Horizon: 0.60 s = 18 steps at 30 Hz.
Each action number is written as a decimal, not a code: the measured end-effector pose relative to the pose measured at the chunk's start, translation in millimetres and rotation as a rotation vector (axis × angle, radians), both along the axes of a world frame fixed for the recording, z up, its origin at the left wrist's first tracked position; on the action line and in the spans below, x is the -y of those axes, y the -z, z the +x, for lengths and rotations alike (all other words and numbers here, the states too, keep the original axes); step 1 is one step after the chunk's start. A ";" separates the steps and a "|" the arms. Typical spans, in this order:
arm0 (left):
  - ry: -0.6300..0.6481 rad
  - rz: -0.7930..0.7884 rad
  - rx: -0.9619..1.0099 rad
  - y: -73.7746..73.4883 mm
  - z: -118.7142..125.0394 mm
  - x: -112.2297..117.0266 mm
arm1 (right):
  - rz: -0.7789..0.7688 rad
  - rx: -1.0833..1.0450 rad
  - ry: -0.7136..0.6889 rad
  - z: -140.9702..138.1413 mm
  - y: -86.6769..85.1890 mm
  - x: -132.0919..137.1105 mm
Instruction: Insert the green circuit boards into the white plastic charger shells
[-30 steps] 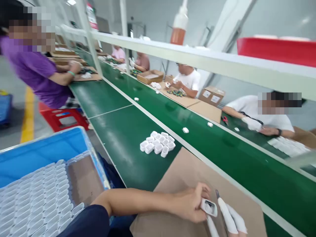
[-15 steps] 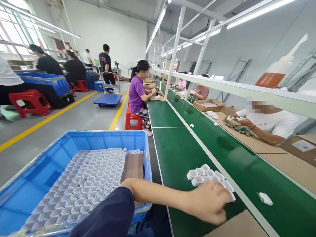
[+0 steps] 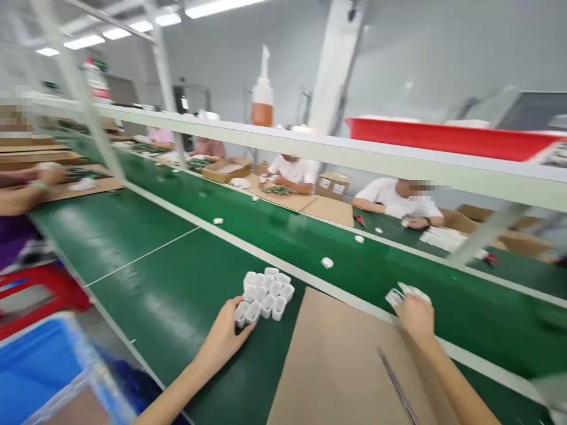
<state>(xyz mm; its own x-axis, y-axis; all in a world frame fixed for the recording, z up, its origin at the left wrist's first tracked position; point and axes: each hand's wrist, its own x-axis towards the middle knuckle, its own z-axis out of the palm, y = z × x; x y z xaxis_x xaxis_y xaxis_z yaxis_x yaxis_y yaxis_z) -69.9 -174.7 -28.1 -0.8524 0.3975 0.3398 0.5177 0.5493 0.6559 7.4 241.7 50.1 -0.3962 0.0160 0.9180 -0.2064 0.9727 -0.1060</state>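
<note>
My left hand (image 3: 224,337) reaches onto the green table and its fingers close on a small white plastic case at the near edge of a cluster of white cases (image 3: 264,293). My right hand (image 3: 414,310), with white finger covers, is stretched over the far edge of a cardboard sheet (image 3: 336,360) toward the green conveyor belt (image 3: 465,307). It holds a white case (image 3: 393,296) at its fingertips. A thin metal blade (image 3: 396,386) lies on the cardboard near my right forearm.
A blue bin (image 3: 39,372) sits at the lower left. Loose white cases (image 3: 327,262) ride the belt. Across it, several people work at cardboard sheets. An overhead shelf carries a red tray (image 3: 443,137) and a bottle (image 3: 263,97). Another person's arm shows at the left.
The view swung right from the aisle back to the belt. My left hand stays at the case cluster. My right hand came into view, carrying a white case out to the belt's edge.
</note>
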 end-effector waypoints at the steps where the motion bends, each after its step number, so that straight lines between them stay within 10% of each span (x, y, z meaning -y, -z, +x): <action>1: 0.016 0.001 0.023 3.1 -3.1 -0.4 | 0.006 0.109 0.110 9.6 3.9 -12.3; 9: 0.072 -0.122 0.059 29.7 -12.0 6.4 | -0.050 0.950 0.330 -64.8 31.2 8.9; 18: 0.065 -0.120 0.019 25.2 -9.6 2.5 | -0.236 1.160 0.417 -111.5 13.3 27.8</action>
<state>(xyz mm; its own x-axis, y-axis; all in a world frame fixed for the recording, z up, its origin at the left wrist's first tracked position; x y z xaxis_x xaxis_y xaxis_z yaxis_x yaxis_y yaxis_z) -79.6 -177.2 -53.3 -0.8292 0.4893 0.2703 0.5429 0.5899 0.5978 -104.1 213.8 36.8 -0.8928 0.4504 -0.0094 0.4431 0.8741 -0.1992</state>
